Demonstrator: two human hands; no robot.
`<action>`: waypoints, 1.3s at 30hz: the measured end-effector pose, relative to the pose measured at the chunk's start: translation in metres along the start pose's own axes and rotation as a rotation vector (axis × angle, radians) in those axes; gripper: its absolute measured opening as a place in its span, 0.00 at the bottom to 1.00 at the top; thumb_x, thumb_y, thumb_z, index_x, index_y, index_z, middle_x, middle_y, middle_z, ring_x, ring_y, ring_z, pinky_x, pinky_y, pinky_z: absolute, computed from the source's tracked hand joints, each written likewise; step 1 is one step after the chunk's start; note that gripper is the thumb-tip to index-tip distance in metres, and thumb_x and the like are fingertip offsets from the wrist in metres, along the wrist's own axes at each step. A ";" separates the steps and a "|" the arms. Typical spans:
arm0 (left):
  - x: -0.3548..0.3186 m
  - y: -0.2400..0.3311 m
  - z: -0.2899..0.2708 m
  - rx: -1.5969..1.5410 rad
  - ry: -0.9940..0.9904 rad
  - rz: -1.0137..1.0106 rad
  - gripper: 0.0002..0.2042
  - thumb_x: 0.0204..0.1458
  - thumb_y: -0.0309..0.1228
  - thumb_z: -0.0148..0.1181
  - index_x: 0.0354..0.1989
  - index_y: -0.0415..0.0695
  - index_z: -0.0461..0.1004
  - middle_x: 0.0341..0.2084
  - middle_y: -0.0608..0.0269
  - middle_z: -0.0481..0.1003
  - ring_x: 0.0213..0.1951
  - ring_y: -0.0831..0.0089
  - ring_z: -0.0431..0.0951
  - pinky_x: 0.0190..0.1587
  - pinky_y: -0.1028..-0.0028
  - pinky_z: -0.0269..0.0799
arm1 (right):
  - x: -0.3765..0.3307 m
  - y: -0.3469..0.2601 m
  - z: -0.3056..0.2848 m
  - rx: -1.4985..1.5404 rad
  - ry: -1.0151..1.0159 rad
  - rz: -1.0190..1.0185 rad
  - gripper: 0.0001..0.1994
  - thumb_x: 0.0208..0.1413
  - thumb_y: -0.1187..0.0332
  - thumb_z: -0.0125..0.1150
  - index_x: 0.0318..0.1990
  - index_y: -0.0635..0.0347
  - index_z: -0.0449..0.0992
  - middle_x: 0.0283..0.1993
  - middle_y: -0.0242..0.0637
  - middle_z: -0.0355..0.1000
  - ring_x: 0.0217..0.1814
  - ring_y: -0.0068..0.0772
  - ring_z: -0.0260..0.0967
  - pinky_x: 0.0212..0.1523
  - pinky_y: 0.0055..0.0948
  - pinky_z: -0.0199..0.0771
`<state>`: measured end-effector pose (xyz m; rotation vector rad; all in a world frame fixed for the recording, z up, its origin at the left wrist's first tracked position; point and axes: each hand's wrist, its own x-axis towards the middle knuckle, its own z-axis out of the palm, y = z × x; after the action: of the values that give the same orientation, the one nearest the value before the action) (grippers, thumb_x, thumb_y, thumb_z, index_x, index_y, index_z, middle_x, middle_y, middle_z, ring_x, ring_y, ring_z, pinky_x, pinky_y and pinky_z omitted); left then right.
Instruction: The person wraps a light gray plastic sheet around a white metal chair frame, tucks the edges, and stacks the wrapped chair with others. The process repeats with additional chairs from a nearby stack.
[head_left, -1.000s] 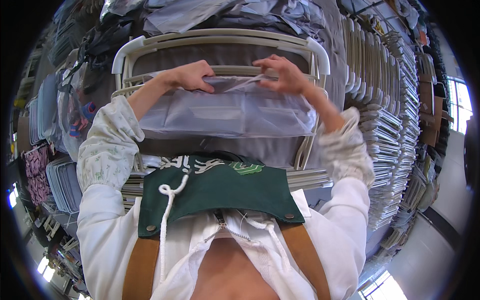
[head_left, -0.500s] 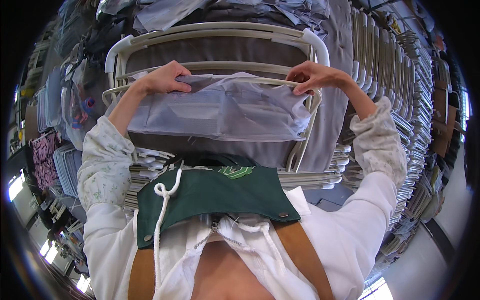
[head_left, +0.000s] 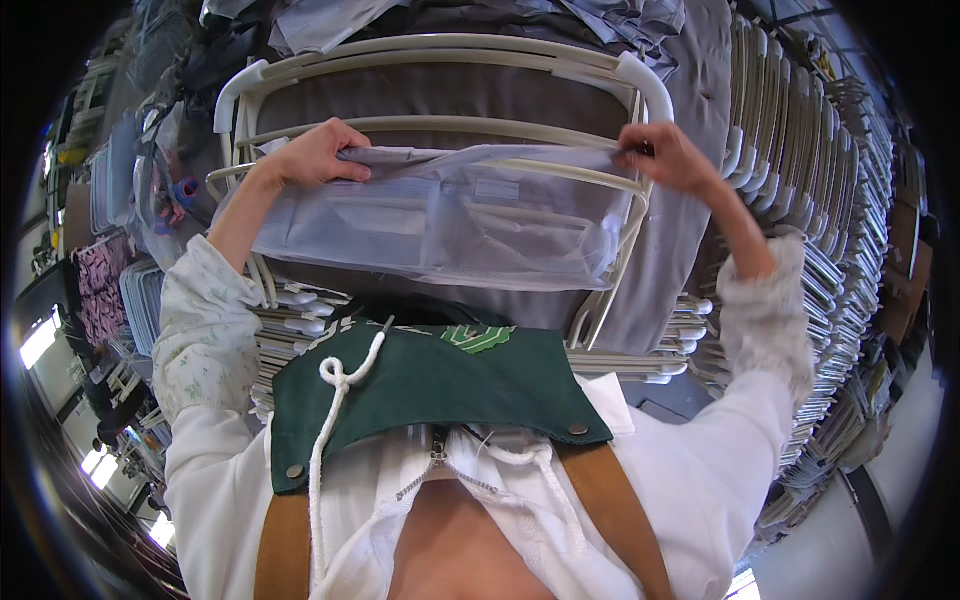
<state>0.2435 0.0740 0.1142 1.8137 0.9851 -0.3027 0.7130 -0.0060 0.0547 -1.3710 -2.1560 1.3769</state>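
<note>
The left hand (head_left: pixel 318 155) and the right hand (head_left: pixel 668 157) each pinch a top corner of a pale grey cloth (head_left: pixel 440 220), stretched wide between them. The cloth hangs over a rail of a cream drying rack (head_left: pixel 440 50), in front of a dark grey sheet (head_left: pixel 420 95). Stacked hangers (head_left: pixel 850 250) crowd the right.

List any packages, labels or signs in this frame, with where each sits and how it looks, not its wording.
Clear plastic bag: draped over a rack rail, held by the left hand and right hand; wide, translucent grey-white.
Small label: on the bag, upper middle; pale rectangle.
Patch: top of the green apron; green and white.
No signs or screens.
</note>
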 end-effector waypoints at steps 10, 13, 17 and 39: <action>0.064 0.063 0.023 -0.204 -0.144 0.197 0.19 0.55 0.36 0.63 0.50 0.35 0.77 0.43 0.59 0.78 0.44 0.73 0.75 0.49 0.75 0.70 | -0.083 -0.060 0.060 -0.849 0.610 -0.514 0.17 0.38 0.82 0.65 0.41 0.71 0.76 0.32 0.36 0.70 0.34 0.31 0.70 0.28 0.26 0.75; 0.097 0.100 0.056 -0.131 -0.272 -0.008 0.24 0.61 0.49 0.55 0.44 0.36 0.79 0.39 0.61 0.78 0.41 0.74 0.75 0.47 0.77 0.70 | -0.089 -0.057 0.072 -0.888 0.664 -0.564 0.17 0.37 0.82 0.65 0.41 0.69 0.77 0.32 0.33 0.69 0.34 0.30 0.68 0.29 0.26 0.74; 0.097 0.113 0.068 -0.137 -0.395 -0.188 0.25 0.60 0.53 0.53 0.35 0.39 0.81 0.26 0.68 0.76 0.31 0.82 0.72 0.37 0.80 0.69 | -0.093 -0.052 0.088 -0.548 0.689 -0.417 0.19 0.35 0.83 0.67 0.41 0.63 0.79 0.34 0.34 0.71 0.31 0.34 0.66 0.31 0.29 0.71; 0.087 0.108 0.088 -0.426 -0.369 -0.207 0.19 0.57 0.45 0.62 0.27 0.40 0.82 0.17 0.73 0.73 0.22 0.87 0.69 0.25 0.79 0.63 | -0.026 -0.088 0.145 -0.419 0.829 -0.580 0.20 0.32 0.76 0.64 0.40 0.63 0.78 0.35 0.32 0.69 0.34 0.34 0.67 0.32 0.32 0.69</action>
<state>0.3983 0.0233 0.0924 1.2197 0.8933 -0.4939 0.5863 -0.1221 0.0556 -1.0139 -2.0116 0.0942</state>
